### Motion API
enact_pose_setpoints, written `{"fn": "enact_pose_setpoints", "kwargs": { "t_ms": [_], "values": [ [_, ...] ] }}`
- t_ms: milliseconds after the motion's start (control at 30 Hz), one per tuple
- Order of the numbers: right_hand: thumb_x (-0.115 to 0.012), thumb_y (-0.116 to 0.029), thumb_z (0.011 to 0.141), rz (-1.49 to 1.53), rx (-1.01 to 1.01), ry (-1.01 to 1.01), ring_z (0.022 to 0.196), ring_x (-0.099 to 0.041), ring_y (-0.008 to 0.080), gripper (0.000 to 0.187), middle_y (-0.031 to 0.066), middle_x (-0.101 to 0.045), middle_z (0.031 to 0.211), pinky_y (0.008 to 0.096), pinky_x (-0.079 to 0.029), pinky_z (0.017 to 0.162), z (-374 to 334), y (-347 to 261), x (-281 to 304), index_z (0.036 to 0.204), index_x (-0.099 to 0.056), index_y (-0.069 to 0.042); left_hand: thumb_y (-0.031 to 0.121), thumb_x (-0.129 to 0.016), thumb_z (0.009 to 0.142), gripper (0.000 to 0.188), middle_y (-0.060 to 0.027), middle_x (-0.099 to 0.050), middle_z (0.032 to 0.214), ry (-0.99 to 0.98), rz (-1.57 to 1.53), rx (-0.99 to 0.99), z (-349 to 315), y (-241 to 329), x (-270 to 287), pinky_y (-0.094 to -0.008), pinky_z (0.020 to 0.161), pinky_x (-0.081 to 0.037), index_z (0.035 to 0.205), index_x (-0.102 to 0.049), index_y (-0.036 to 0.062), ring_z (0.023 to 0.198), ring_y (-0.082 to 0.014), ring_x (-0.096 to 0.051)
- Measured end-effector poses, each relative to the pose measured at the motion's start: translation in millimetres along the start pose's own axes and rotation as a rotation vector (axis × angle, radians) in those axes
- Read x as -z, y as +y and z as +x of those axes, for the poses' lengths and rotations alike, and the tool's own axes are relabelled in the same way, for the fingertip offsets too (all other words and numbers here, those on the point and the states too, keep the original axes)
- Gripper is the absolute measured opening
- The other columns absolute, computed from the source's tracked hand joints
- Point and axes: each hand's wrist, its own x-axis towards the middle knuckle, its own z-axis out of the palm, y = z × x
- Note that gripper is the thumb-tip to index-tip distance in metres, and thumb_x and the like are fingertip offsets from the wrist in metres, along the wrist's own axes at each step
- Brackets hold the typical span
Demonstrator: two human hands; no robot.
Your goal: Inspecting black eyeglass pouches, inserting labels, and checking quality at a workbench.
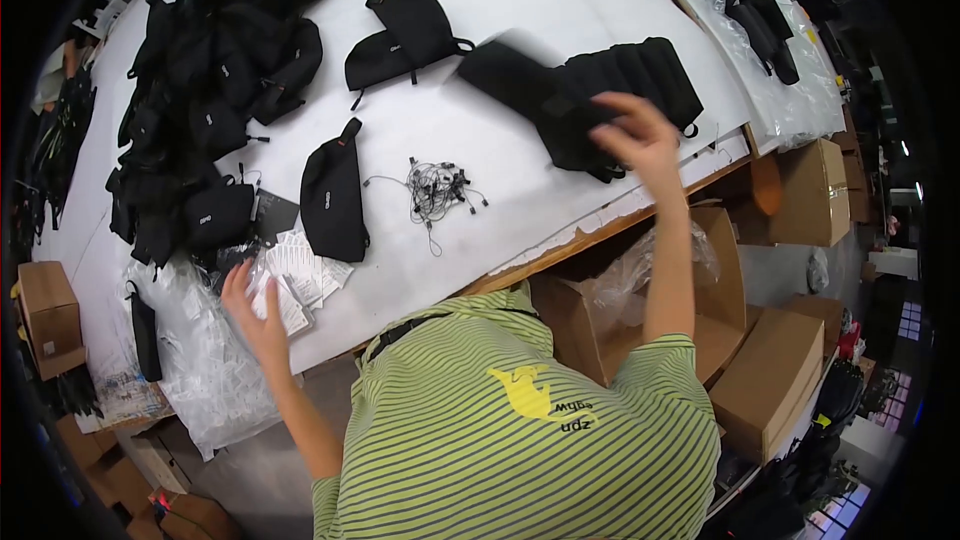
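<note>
My right hand [640, 135] is over the right side of the table, thumb and fingers apart in a curve at the near end of a black pouch [525, 85]. That pouch's far end is smeared by motion, and it overlaps a row of black pouches [640, 75]. My left hand [258, 315] is open, fingers spread beside a stack of white paper tags [290, 305]. Just beyond the tags lies one black pouch [335, 195]. To its right is a tangle of black tag strings [438, 190]. Another pouch [400, 45] lies farther back.
A large heap of black pouches [215, 90] covers the table's far left. Clear plastic bags [210, 370] hang over the near left edge. Below the table's right edge stands an open cardboard box [650, 290] with plastic inside. A closed carton [770, 380] sits beside it.
</note>
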Motion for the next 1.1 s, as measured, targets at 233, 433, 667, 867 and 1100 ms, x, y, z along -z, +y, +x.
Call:
{"fn": "enact_pose_setpoints", "kwargs": {
  "t_ms": [233,433,667,867,1100],
  "values": [
    [-0.073,-0.011,0.077,-0.099,0.209,0.91,0.082,-0.065,0.0182,0.037,0.0136,-0.061,0.109,0.0283,-0.052,0.069,79.5,98.9,161.5,0.113,-0.064,-0.009,0.04,-0.067,0.082,0.069,-0.0229,-0.039,0.132,0.133,0.484,0.126,-34.0,-107.9,23.4,-0.047,0.105,-0.026,0.132,-0.042,0.0003,0.125,-0.039,-0.035],
    [-0.071,-0.013,0.068,-0.774,-0.082,0.685,0.09,-0.063,0.0293,0.043,0.0156,-0.064,0.108,0.0355,-0.049,0.082,96.5,211.5,198.3,0.11,-0.067,-0.021,0.048,-0.064,0.081,0.076,-0.0251,-0.041,0.131,-0.041,0.558,0.327,-35.3,-120.9,17.8,-0.0465,0.102,-0.029,0.131,-0.042,-0.0047,0.122,-0.0399,-0.037],
    [-0.062,-0.02,0.072,-0.839,-0.029,0.556,0.109,-0.054,0.0329,0.033,0.0174,-0.059,0.114,0.0389,-0.042,0.096,102.4,215.6,203.9,0.104,-0.07,-0.02,0.044,-0.068,0.079,0.071,-0.0242,-0.047,0.123,0.137,0.556,0.22,-35.7,-107.4,14.7,-0.0449,0.097,-0.034,0.124,-0.047,-0.0065,0.113,-0.0395,-0.043],
    [-0.064,-0.011,0.08,-0.503,0.29,0.465,0.076,-0.059,0.0165,0.019,0.0066,-0.062,0.089,0.0281,-0.049,0.069,66.0,64.3,40.3,0.099,-0.067,-0.011,0.02,-0.066,0.084,0.052,-0.0169,-0.052,0.122,0.151,-0.131,0.376,-26.0,-87.5,17.4,-0.0331,0.094,-0.037,0.124,-0.046,-0.0061,0.107,-0.0262,-0.051],
    [-0.07,-0.012,0.076,-0.471,-0.039,-0.462,0.061,-0.054,0.013,0.015,0.0036,-0.059,0.072,0.0263,-0.045,0.058,-26.9,43.7,-123.2,0.087,-0.063,-0.005,0.017,-0.057,0.092,0.052,-0.0136,-0.051,0.121,0.369,-0.447,0.477,-32.7,-34.8,15.9,-0.029,0.094,-0.037,0.133,-0.034,-0.0037,0.108,-0.0192,-0.05]
  ]
}}
